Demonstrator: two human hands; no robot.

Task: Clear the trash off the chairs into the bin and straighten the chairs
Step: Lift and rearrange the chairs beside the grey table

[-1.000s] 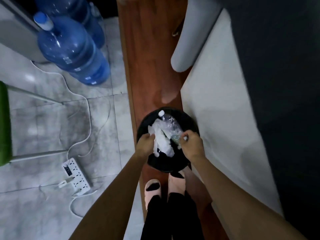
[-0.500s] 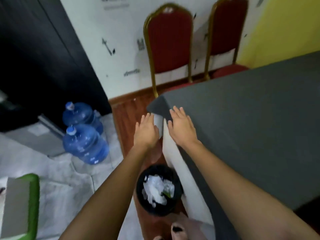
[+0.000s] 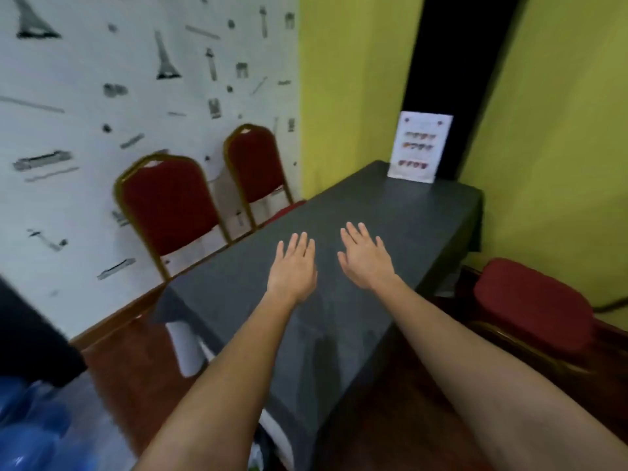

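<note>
My left hand [image 3: 293, 266] and my right hand [image 3: 365, 256] are stretched out side by side over the dark grey table [image 3: 390, 212], fingers apart and empty. Two red chairs with gold frames stand against the patterned wall on the table's far side: a near one [image 3: 168, 207] and a far one [image 3: 255, 171], both tucked close to the table edge. A third red chair [image 3: 533, 304] sits at the right of the table. No trash shows on the visible chair parts. Only a sliver of the bin [image 3: 260, 452] shows at the bottom between my forearms.
A white printed card [image 3: 419, 146] stands at the table's far end against a black strip in the yellow wall. Blue water jugs [image 3: 30, 426] sit on the floor at bottom left. A dark cabinet edge [image 3: 30, 334] is on the left. Wooden floor runs beside the table.
My hands let go of the crumpled plastic and bottle into the black bin, then rose empty over the table. The view swung up from the bin to the table and chairs.
</note>
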